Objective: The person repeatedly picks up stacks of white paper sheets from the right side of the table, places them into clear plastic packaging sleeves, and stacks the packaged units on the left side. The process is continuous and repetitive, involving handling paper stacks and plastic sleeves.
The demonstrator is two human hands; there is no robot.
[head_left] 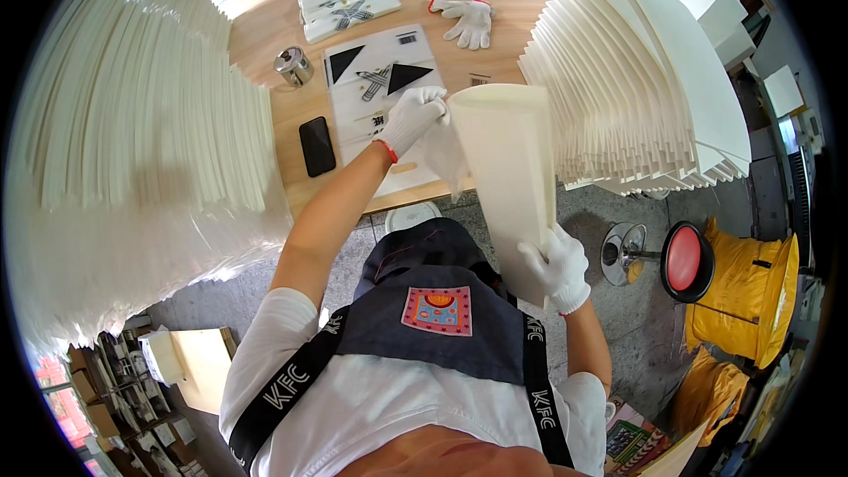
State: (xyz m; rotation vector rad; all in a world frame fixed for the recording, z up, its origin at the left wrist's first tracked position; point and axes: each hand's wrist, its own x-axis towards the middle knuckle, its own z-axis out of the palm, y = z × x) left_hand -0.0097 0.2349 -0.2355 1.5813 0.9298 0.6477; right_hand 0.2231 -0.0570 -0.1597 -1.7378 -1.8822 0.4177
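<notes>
Both white-gloved hands grip a cream folded paper sheet held above the near edge of the wooden table: left hand pinches its far corner, right hand clasps its near end. Tall cream stacks stand left and right, so much seems done

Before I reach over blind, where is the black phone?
In the head view, the black phone lies on the wooden table, left of the gloved left hand.

Phone on table, left of printed sheet.
</notes>
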